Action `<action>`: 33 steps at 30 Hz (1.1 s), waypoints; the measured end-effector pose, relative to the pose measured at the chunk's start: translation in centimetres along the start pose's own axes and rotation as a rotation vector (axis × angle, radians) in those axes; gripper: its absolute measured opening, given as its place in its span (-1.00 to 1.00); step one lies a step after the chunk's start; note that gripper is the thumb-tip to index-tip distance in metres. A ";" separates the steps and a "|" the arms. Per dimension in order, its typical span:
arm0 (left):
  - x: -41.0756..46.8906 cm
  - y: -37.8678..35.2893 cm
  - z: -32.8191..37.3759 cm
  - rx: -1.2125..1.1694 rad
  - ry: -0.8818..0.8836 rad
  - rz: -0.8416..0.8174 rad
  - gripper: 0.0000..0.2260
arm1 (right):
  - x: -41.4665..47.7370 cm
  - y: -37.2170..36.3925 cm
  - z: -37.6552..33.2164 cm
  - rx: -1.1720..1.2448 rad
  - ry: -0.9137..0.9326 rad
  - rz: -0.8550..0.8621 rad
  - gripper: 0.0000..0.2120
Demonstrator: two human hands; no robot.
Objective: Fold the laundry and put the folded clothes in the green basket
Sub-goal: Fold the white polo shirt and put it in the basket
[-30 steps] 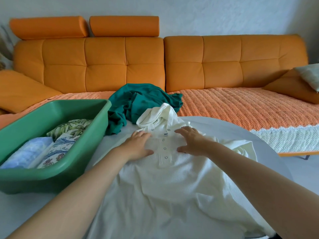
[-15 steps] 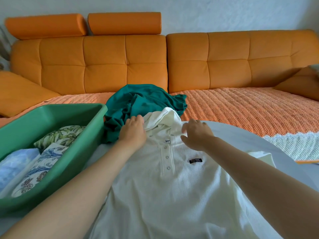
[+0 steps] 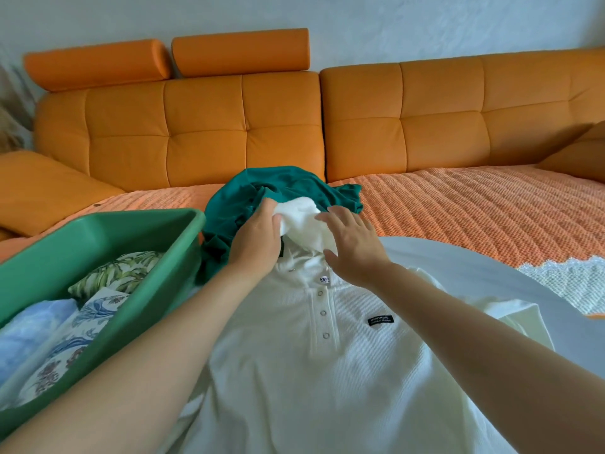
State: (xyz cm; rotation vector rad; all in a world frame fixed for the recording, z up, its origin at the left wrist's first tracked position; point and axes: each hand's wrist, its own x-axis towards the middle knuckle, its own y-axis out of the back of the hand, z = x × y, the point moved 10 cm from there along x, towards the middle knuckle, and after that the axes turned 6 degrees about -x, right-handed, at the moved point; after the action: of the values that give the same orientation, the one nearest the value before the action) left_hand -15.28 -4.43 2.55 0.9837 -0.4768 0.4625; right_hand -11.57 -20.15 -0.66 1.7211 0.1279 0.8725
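A white polo shirt [image 3: 327,371] lies front up on the white round table [image 3: 458,267], buttons and a small dark label showing. My left hand [image 3: 255,240] pinches the bunched collar [image 3: 304,221] at its left side. My right hand [image 3: 353,244] lies over the collar's right side with its fingers spread and nearly straight. A crumpled teal garment [image 3: 248,198] sits just behind the collar. The green basket [image 3: 108,234] stands at the left and holds folded patterned and light blue clothes [image 3: 65,322].
An orange sofa [image 3: 245,126] with a woven orange cover [image 3: 458,204] runs along the far side of the table. A white lace-edged cloth [image 3: 573,276] hangs at the right. An orange cushion [image 3: 42,185] leans at the far left.
Both hands moved up the shirt from the button placket to the collar. The left hand now pinches the collar. The camera leaned closer.
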 end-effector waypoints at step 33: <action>-11.3 0.9 1.2 0.009 0.076 -0.686 -0.59 | -10.5 3.2 -3.9 0.013 -0.007 -0.543 -0.62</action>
State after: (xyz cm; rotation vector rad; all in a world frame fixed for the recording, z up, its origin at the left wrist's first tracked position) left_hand -25.12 -6.77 -2.78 1.0651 -0.0499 -0.1159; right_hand -22.59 -23.41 -2.64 1.5865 0.5684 0.4616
